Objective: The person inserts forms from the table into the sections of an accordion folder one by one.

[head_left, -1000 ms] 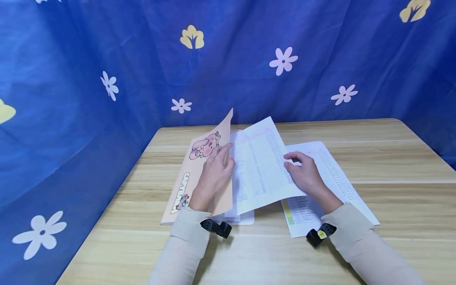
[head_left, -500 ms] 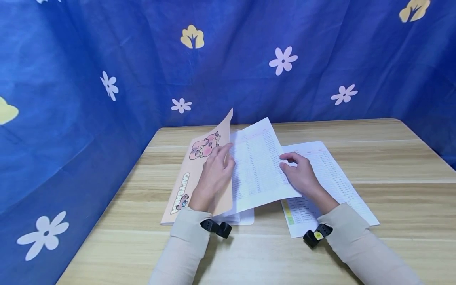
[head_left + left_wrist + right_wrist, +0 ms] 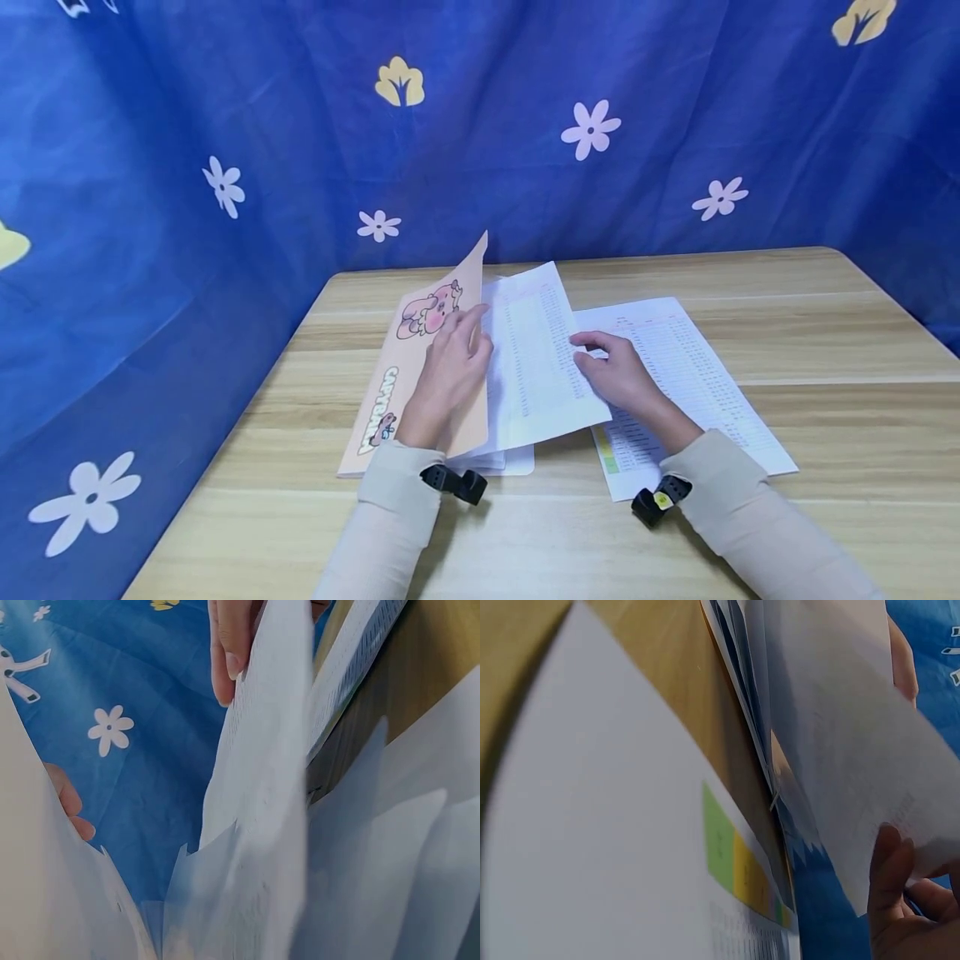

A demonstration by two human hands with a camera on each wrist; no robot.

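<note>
A peach folder (image 3: 408, 358) with a cartoon capybara on its cover stands half open at the left in the head view. My left hand (image 3: 450, 371) grips the cover's raised edge, fingertips (image 3: 67, 799) curled over it in the left wrist view. Between thumb and fingers, my right hand (image 3: 618, 375) pinches the right edge of a printed sheet (image 3: 536, 358). The sheet's left part lies inside the folder, its far end hidden behind the cover. Clear plastic pockets (image 3: 382, 847) fan out beside the sheet in the left wrist view.
A second printed sheet (image 3: 697, 367), with green and yellow cells at one corner, lies on the wooden table (image 3: 847, 433) under my right forearm. A blue curtain (image 3: 480, 167) with flowers hangs behind and to the left of the table.
My right hand has moved left with the printed sheet, which sits further into the folder and has its top corner lower. The left hand holds the cover as before.
</note>
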